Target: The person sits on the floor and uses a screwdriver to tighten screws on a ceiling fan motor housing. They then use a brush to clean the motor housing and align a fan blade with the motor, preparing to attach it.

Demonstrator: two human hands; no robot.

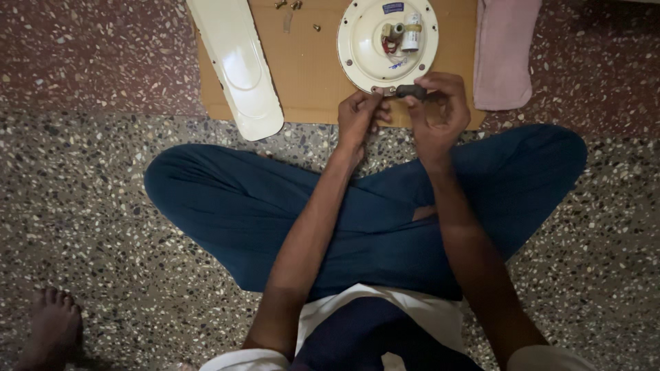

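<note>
Both hands, left (359, 117) and right (440, 110), raised together, fingers pinched.

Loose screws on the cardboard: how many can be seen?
4 loose screws: two at the cardboard's top edge, one pale below them, one nearer the round motor housing. More may lie outside the picture.

We have a single view, worn on the head and looking almost straight down over our crossed legs to the speckled floor. The cardboard sheet (309, 75) serves as our landmark: it lies at the top edge of the frame, beyond our knees, cut off by the upper border. Our forearms reach up from the bottom edge toward it. The camera sits close, at seated head height above it.
</note>
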